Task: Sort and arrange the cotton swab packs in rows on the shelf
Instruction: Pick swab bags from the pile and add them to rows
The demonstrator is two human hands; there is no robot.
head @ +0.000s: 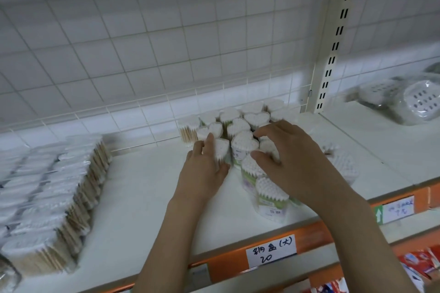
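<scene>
Fingers point(209, 143) of two hands touch clustered swab packs point(245, 143).

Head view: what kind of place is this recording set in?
Most likely a small shop. A handwritten price label sits on the orange shelf edge, cotton swab packs stand grouped for display, and a slotted shelving upright backs them.

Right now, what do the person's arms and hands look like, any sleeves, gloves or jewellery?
Both forearms are bare to the frame's lower edge, with no sleeve visible. The left hand and right hand wear no gloves. No ring, watch or bracelet is visible on either, and no markings show.
</scene>
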